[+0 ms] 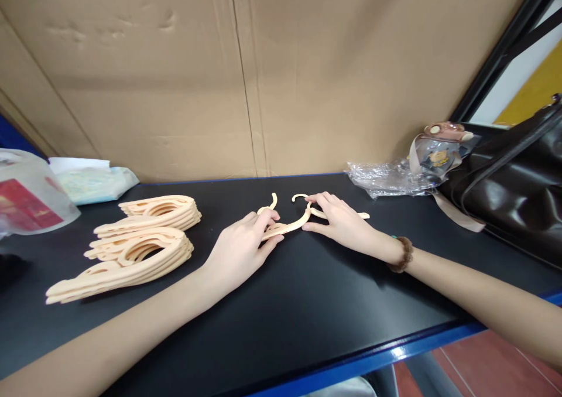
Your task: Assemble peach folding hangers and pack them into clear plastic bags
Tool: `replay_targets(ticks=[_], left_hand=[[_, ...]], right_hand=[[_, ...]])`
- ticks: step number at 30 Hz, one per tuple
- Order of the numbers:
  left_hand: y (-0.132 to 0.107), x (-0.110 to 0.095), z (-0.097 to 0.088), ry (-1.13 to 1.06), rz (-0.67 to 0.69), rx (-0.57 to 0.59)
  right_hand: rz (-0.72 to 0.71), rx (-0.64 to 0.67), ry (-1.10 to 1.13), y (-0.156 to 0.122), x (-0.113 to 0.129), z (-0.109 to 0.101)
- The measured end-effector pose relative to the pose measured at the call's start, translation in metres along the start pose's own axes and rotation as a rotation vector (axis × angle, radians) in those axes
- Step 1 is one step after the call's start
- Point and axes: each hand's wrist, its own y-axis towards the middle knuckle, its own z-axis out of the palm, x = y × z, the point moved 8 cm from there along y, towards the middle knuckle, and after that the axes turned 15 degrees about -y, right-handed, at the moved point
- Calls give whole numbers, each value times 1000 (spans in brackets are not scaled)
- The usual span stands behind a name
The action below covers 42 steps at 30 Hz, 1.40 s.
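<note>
So, looking at some cream hanger parts [287, 228] mid-surface [307, 303], held up between left hand [239, 242] and right hand [345, 224]. Taking the spot between the hands as the clock centre, would call the long axis of the curved bar roughly 8 to 2 o'clock, bending upward at the 2 end. Also poking past the right hand toward 3 with one tip.

Pinching the bar with thumb and fingers on the left; pinching near the bend with the right fingers, just under a hook. Counting two hooks: one hook [275, 199] pointing its tip toward 12, one hook [298, 196] curling toward 9. Can't tell if from one hanger or two.

Over at 9, counting two piles: near pile [164, 259] and far pile [136, 227], both several hangers deep (can't get an exact number) and lying roughly 8 to 2 as well.

Container-wise: spotting one cloudy tub [30, 204] with a red panel out at 9, one black bag [504, 180] at 3, and one clear bottle [439, 154] at 2, beside crinkly plastic [381, 180]. Can't make out the contents of any.
</note>
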Motion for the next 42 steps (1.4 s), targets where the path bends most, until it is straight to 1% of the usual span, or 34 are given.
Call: replay_targets(ticks=[3, 8, 12, 15, 17, 19, 22, 26, 29, 31, 35, 38, 40, 41, 42], left_hand=[[0, 1, 2, -14, 6, 15], [2, 0, 5, 1, 61, 40], [3, 0, 7, 42, 51, 64], [2, 1, 6, 132, 3, 61], [1, 6, 4, 177, -58, 49], [1, 14, 2, 183, -134, 29], [0, 27, 1, 132, -229, 6], [1, 37, 4, 63, -285, 12], [1, 40, 5, 28, -309, 24], [2, 40, 5, 2, -306, 14], [3, 39, -3, -4, -275, -66], [3, 38, -5, -11, -265, -77], [4, 38, -4, -40, -258, -57], [4, 37, -3, -62, -254, -47], [5, 36, -2, -87, -246, -36]], right_hand=[[-11, 4, -7, 0, 2, 0], [-29, -6, -60, 1, 4, -2], [-57, -11, -65, 2, 5, -3], [-105, -17, -38, 1, 9, -5], [-158, -18, -19, 0, 15, -7], [-217, -15, -2, -1, 24, -9], [-315, -26, 31, -6, 38, -15], [-473, 2, 133, -13, 58, -19], [-525, 46, 211, -17, 64, -20], [-537, 66, 246, -18, 66, -21], [-560, 123, 364, -23, 75, -24], [-557, 250, 546, -28, 84, -24], [-523, 323, 672, -29, 86, -23], [-488, 327, 714, -27, 84, -22], [-445, 298, 732, -24, 78, -22]])
